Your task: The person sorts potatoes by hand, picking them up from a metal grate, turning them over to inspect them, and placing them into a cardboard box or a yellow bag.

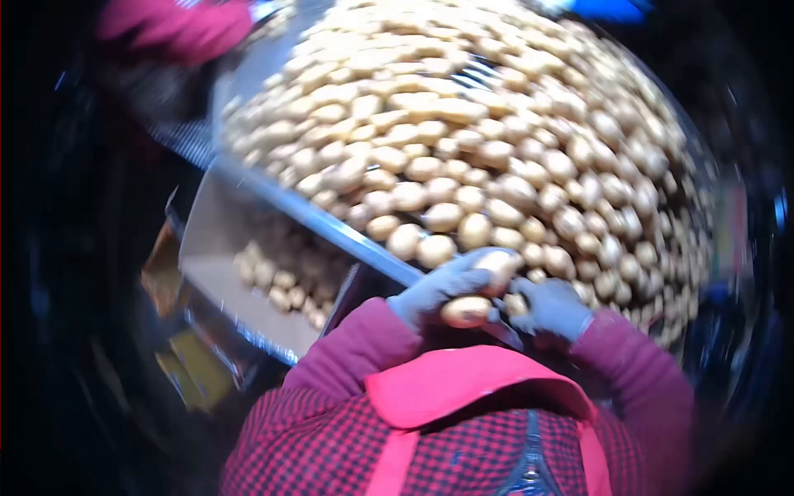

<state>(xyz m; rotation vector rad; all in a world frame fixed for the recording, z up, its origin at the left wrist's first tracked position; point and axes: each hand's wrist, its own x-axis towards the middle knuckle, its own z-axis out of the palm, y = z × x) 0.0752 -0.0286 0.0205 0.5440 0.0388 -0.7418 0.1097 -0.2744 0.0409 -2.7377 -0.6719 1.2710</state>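
Observation:
Both my hands wear grey gloves and are close together at the near edge of a broad heap of potatoes (496, 154). My left hand (440, 288) is closed around two potatoes: an upper potato (498, 269) and a lower potato (466, 312) with a darker patch. Just to the right, my right hand (552, 307) has its fingers curled at a smaller potato (516, 304) and appears to grip it. Part of its fingers is hidden. Loose potatoes lie right beyond both hands.
A metal rail (322, 217) edges the sorting table on the left. Below it stands a light-coloured bin (217, 248) with potatoes inside. At the upper left a co-worker's red sleeve (178, 29) reaches over the table. Yellowish cardboard (194, 370) lies at lower left.

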